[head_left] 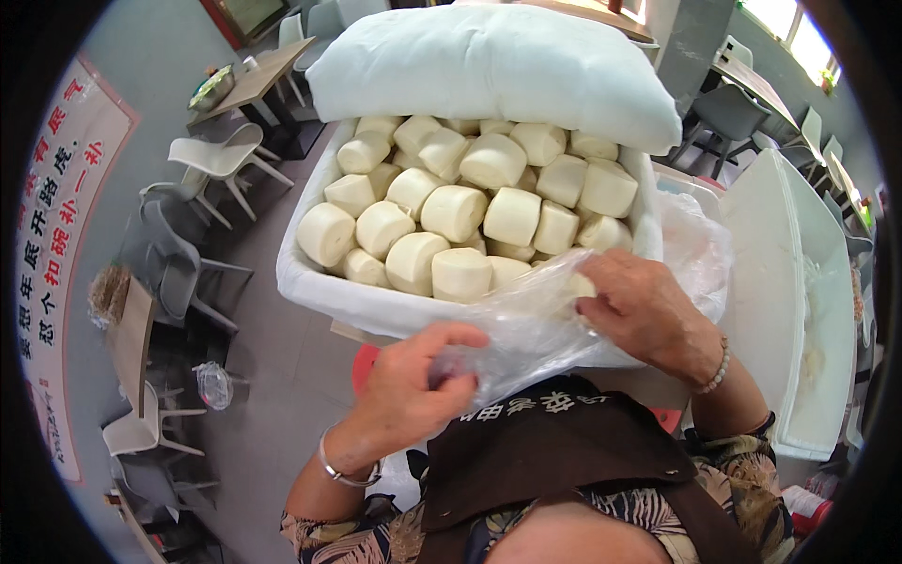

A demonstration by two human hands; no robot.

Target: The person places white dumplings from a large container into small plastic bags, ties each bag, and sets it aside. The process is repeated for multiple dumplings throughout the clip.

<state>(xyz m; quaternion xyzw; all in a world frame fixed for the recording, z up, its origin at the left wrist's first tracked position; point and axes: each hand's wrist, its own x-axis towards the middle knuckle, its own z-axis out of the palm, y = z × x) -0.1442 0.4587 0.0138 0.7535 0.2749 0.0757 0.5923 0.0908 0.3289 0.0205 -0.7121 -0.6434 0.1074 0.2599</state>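
**Upper chest and brown apron nearest the viewer; clear plastic bag between two hands**

Clock positions are read about the bag. At 6 o'clock lies the apron. The left hand, at 8 o'clock, is half curled: thumb and forefinger stand apart with film across the gap, and whether the hidden fingers grip it cannot be told. The right hand, between 2 and 3 o'clock, is closed, thumb against bent fingers, pinching the film. Held from opposite sides, the bag is drawn into a slanting sheet; this hold probably serves to part its thin, clinging layers.

From 10 to 12 o'clock, pale steamed buns fill a white-lined box, whose near wall the bag overlaps. Such nearness presumably keeps buns and bag within one short reach. Beyond them, a white padded cover lies across the box's far edge, apparently folded back so that the buns are exposed, its padding likely meant to hold warmth.

At 2 o'clock, more clear plastic bunches against the box; at 3 o'clock stands a white foam-like container.
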